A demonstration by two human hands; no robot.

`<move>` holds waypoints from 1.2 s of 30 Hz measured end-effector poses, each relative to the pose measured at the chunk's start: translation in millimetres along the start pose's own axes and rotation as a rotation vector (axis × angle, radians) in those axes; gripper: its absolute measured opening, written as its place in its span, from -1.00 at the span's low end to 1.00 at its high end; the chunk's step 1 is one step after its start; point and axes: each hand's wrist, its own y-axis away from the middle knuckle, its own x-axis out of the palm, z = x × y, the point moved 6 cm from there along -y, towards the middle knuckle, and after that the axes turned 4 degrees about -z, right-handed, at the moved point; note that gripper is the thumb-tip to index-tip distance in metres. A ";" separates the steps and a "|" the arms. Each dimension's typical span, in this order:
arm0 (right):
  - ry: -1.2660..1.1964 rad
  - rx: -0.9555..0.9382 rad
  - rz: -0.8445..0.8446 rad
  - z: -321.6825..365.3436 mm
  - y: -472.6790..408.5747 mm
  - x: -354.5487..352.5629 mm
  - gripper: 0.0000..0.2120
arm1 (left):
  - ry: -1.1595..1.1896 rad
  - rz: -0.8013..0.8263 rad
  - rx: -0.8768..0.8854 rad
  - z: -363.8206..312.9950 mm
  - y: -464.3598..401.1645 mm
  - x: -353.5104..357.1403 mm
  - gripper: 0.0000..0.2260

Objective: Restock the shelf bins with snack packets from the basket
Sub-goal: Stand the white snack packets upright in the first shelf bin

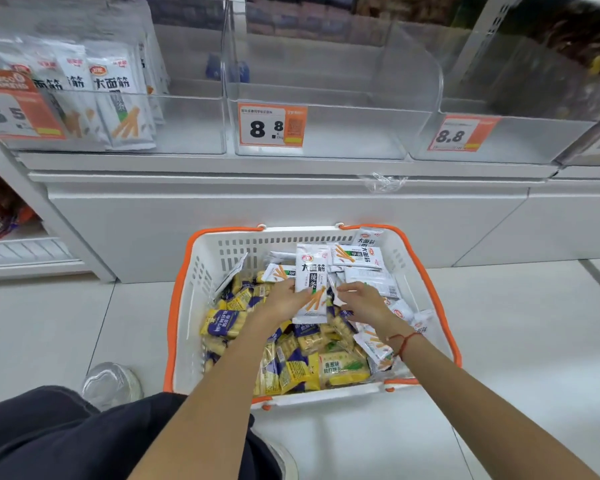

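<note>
Head view: hands [321,301] hold white packet [311,282] inside basket [201,271] rim.

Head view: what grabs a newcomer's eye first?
The white plastic basket with orange rim on the floor at centre, heaped with yellow-and-blue snack packets in front and white packets behind. Over it the left hand holds up a white packet printed with orange sticks, and the right hand reaches into the pile beside it. Above, the clear plastic shelf bin with the 8.8 price tag stands bare.
</note>
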 end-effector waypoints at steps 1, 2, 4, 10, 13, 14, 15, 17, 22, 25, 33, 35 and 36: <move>0.191 -0.007 -0.049 -3.8 -2.6 -15.5 -0.76 | 0.015 -0.003 -0.014 1.2 1.0 0.8 -0.70; 0.406 -0.004 -0.079 -10.9 -5.1 -30.5 -0.72 | 0.022 -0.003 -0.026 0.2 2.8 1.1 -0.69; 0.804 -0.016 -0.052 -27.0 -5.0 -50.9 -0.63 | 0.037 0.005 -0.041 0.4 2.3 2.4 -0.67; 1.275 -0.279 0.024 -51.7 -2.1 -36.4 -0.42 | 0.181 0.037 -0.104 7.0 -10.3 5.5 -0.47; 1.134 -0.294 0.001 -49.8 -7.2 -39.7 -0.37 | 0.234 0.024 -0.189 13.1 -12.7 5.3 -0.47; 1.009 -0.254 -0.004 -49.9 -8.3 -41.6 -0.34 | 0.257 0.039 -0.212 14.0 -14.3 6.5 -0.48; 0.888 -0.206 -0.027 -48.8 -7.4 -44.3 -0.30 | 0.273 0.053 -0.227 15.3 -14.7 7.9 -0.50; 0.824 -0.108 -0.178 -48.5 -4.8 -51.5 -0.25 | 0.266 0.059 -0.240 17.9 -13.8 8.2 -0.52; 0.884 0.119 -0.111 -64.7 -3.2 -36.8 -0.49 | 0.200 0.040 -0.243 23.3 -13.4 5.9 -0.49; 0.711 0.096 -0.158 -51.5 -0.7 -32.5 -0.70 | 0.199 0.034 -0.263 24.8 -9.7 3.5 -0.52; -0.131 0.291 -0.159 -64.3 -4.4 -3.8 -0.67 | 0.195 0.006 -0.269 45.5 -16.3 -6.1 -0.56; -0.137 0.281 -0.154 -66.0 -8.7 0.5 -0.66 | 0.188 0.002 -0.273 47.4 -15.8 -7.5 -0.57; -0.111 0.266 -0.152 -63.7 -8.3 1.7 -0.67 | 0.187 0.003 -0.281 49.3 -15.9 -8.1 -0.57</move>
